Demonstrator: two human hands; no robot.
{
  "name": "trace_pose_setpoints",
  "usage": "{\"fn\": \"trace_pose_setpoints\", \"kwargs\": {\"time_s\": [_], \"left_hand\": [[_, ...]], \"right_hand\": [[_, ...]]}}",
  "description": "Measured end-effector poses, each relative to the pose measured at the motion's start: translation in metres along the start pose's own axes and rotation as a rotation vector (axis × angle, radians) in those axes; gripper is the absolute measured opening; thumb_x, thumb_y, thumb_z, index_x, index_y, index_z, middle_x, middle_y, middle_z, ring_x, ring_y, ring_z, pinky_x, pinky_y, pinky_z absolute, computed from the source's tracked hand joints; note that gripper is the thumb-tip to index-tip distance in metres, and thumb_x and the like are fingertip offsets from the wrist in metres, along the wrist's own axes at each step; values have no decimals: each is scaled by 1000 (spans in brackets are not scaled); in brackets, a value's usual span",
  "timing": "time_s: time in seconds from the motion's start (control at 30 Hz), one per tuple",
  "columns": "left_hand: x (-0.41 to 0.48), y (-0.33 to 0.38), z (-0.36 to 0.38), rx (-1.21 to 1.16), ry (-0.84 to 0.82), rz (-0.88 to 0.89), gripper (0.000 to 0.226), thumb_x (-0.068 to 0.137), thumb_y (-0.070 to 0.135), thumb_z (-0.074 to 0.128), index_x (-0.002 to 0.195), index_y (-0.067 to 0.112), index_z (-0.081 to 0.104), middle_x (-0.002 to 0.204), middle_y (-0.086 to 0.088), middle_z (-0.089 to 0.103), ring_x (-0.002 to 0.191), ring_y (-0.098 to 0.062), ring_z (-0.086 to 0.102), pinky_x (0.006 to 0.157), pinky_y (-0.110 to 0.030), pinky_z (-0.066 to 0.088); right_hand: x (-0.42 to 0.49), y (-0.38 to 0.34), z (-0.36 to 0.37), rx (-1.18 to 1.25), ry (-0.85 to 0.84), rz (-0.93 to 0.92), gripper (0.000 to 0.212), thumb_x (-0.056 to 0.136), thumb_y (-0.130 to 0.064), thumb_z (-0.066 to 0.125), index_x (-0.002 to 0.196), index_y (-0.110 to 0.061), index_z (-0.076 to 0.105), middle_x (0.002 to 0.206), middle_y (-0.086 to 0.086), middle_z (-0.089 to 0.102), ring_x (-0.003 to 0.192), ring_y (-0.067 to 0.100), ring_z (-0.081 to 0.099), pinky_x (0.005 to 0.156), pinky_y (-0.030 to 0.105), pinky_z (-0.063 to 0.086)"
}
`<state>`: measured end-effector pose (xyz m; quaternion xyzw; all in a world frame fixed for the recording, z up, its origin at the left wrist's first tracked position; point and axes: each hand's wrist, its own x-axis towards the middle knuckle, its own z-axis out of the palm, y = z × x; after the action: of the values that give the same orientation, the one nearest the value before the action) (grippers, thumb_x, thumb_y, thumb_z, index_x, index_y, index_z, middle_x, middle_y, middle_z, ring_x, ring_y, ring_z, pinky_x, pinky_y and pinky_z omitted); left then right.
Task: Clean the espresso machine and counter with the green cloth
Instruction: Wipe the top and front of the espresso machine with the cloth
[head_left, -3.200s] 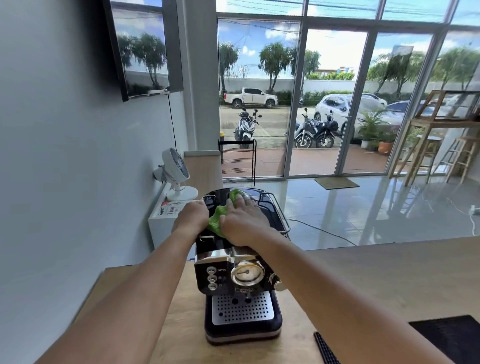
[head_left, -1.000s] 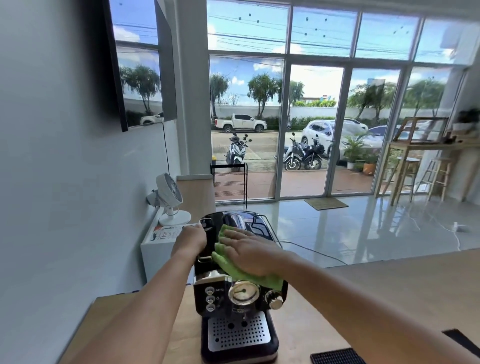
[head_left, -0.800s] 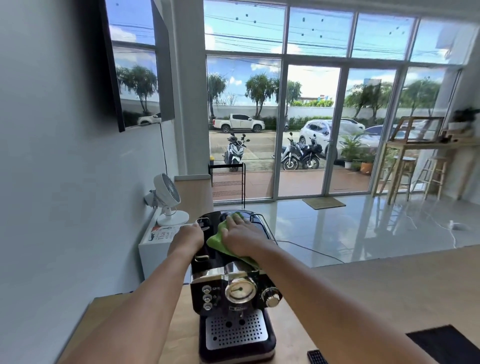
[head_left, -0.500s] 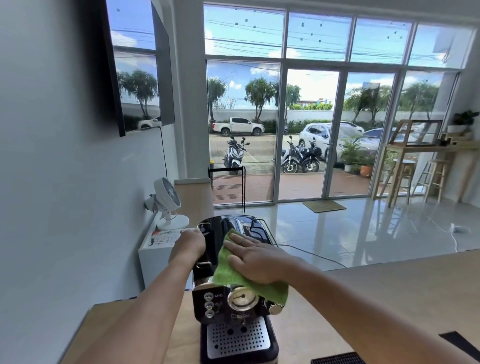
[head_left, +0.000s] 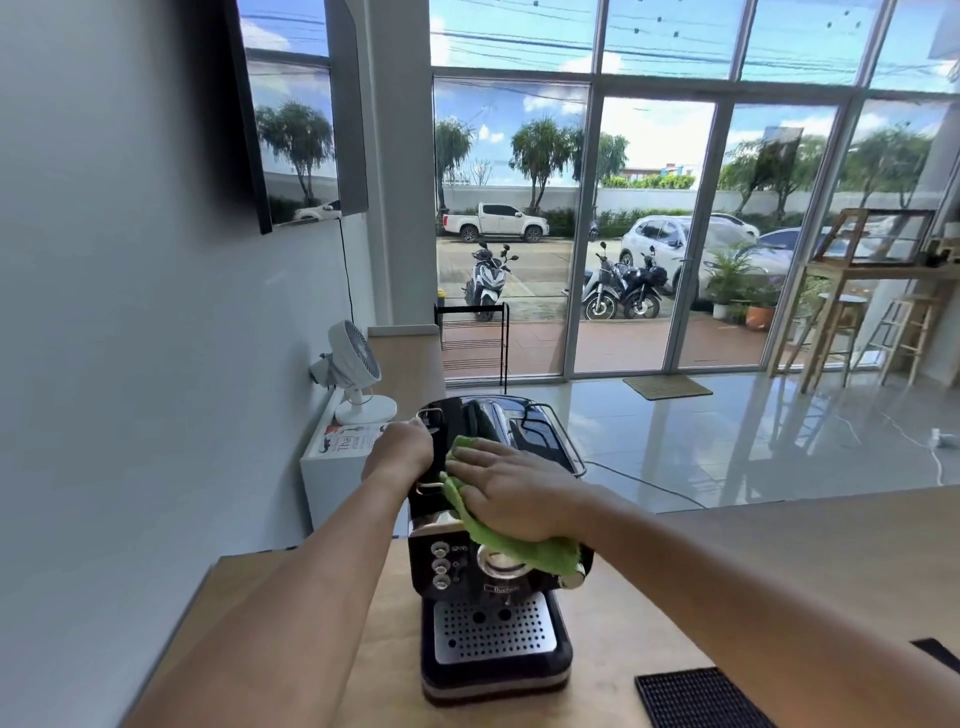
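head cam: above and just behind the espresso machine (head_left: 493, 566) | faces forward-down toward windows (head_left: 649, 228) beyond it | close range

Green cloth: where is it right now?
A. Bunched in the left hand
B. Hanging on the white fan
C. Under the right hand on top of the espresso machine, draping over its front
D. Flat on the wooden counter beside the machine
C: the green cloth lies under the flat right hand on top of the espresso machine, its edge draping over the gauge.

green cloth (head_left: 511, 540), black machine (head_left: 493, 618) (perforated steel tray)
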<state>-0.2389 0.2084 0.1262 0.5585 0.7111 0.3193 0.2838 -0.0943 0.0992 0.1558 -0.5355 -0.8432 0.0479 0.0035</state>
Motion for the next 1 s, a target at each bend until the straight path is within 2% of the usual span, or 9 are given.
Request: {"fn": "trace_pose_setpoints", "kwargs": {"time_s": [0.1, 0.2, 0.3, 0.37, 0.5, 0.63, 0.83, 0.93, 1.0], "left_hand": [[-4, 1, -2, 4, -10, 0, 40, 100, 13, 28, 125, -3, 53, 127, -24, 56, 117, -38, 54, 89, -36, 44], [-3, 2, -3, 7, -7, -13, 42, 99, 13, 22, 125, -1, 52, 130, -25, 53, 118, -37, 52, 87, -35, 40], [-7, 2, -4, 23, 7, -6, 47, 101, 26, 25, 122, -3, 55, 128, -24, 56, 118, -36, 53, 91, -36, 40], [-7, 4, -4, 37, 12, -1, 47, 101, 28, 27, 119, -4, 57, 127, -25, 58, 116, -36, 54, 90, -36, 40], [-9, 5, -4, 65, 11, 15, 46, 101, 26, 27, 118, -4, 57, 127, -26, 57, 116, -36, 55, 88, -35, 41], [-8, 3, -4, 55, 9, 5, 45, 100, 27, 28, 117, -2, 58, 123, -24, 60, 112, -36, 56, 87, -36, 42], [-9, 5, -5, 83, 3, 14, 48, 101, 31, 28, 119, -3, 56, 125, -24, 59, 114, -36, 55, 92, -38, 42], [-9, 4, -6, 119, 9, 25, 49, 102, 32, 26, 120, -3, 56, 127, -23, 58, 116, -36, 55, 93, -38, 41], [-10, 5, -7, 137, 10, 28, 51, 102, 33, 26, 123, -3, 55, 130, -24, 57, 119, -36, 53, 95, -37, 40]], "right_hand": [[-6, 26, -4, 113, -30, 162, 56, 103, -47, 14, 156, -30, 10, 164, -11, 0, 150, 8, -1, 119, 35, 6], [22, 35, -8, 139, 36, 353, 56, 104, -36, 12, 156, -15, 8, 165, 4, 3, 151, 18, 3, 120, 38, 5], [47, 21, -4, 153, 85, 392, 58, 104, -33, 16, 156, -12, 4, 164, 7, -1, 151, 22, -1, 121, 40, 2], [50, 11, -4, 146, 91, 306, 58, 104, -38, 19, 156, -15, 7, 165, 3, -1, 151, 19, -3, 121, 38, 1], [13, 6, -3, 61, 76, -13, 51, 105, -42, 23, 153, -24, 29, 161, -8, 21, 149, 7, 8, 117, 26, 1], [-38, 21, 18, 217, 258, -151, 44, 104, -38, 35, 145, -27, 44, 153, -12, 39, 143, 2, 25, 121, 32, 18], [-50, 19, 50, 98, 516, -279, 40, 95, -34, 48, 133, -25, 58, 143, -7, 53, 136, 12, 42, 111, 40, 40], [-35, -11, 52, -99, 485, -408, 51, 78, -17, 70, 129, -23, 62, 140, -4, 55, 132, 17, 47, 105, 39, 45], [-26, -23, 51, -125, 439, -432, 53, 79, -12, 65, 131, -19, 60, 144, 0, 50, 136, 22, 42, 106, 42, 43]]}}
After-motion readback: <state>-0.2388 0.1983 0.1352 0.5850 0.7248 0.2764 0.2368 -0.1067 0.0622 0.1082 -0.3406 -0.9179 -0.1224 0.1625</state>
